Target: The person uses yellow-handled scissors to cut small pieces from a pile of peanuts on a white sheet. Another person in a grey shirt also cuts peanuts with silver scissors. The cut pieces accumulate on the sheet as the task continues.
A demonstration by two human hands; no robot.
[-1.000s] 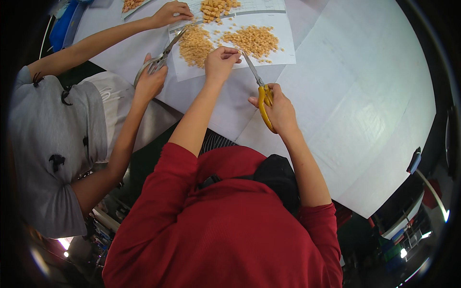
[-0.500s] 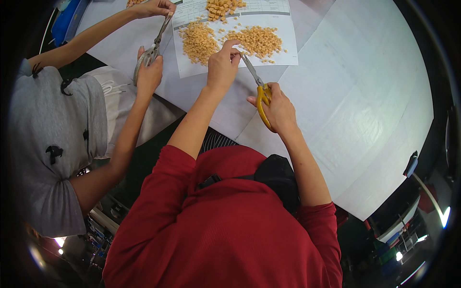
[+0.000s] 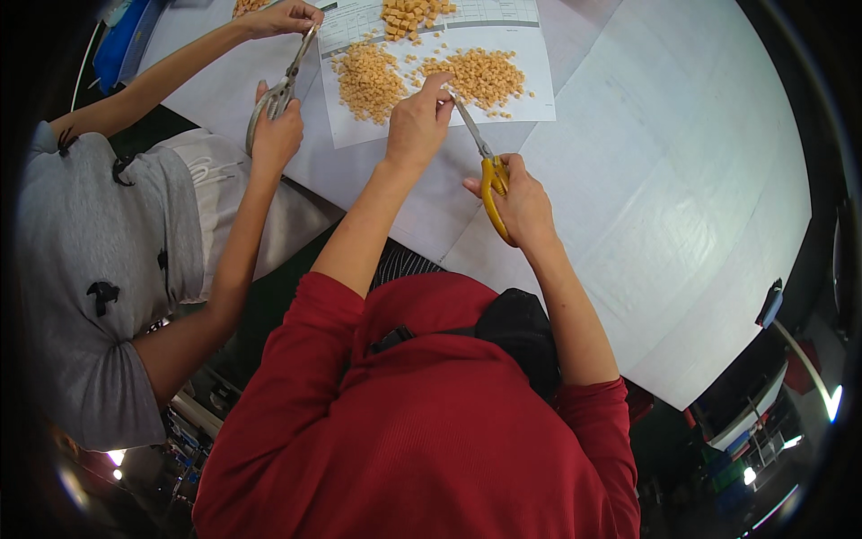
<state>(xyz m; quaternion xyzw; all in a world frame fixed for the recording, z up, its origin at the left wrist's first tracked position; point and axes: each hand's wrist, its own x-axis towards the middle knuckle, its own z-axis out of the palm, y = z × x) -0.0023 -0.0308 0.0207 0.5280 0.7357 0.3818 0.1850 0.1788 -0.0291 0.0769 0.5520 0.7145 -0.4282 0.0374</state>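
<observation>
While left hand [image 3: 417, 130] overlaps pile [image 3: 488, 79], co-worker's scissors [image 3: 275, 101] flank paper [image 3: 355, 136].

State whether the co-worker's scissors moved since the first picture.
Yes, leftward: the tips of the grey scissors went from beside the left pile to the left edge of the white sheet.

Yellow-handled scissors [image 3: 488, 165] slant up-left — tips near small tan pieces [image 3: 486, 77].

Soft glare marks the bright table [image 3: 660, 202] inside dark, bent edges.
</observation>
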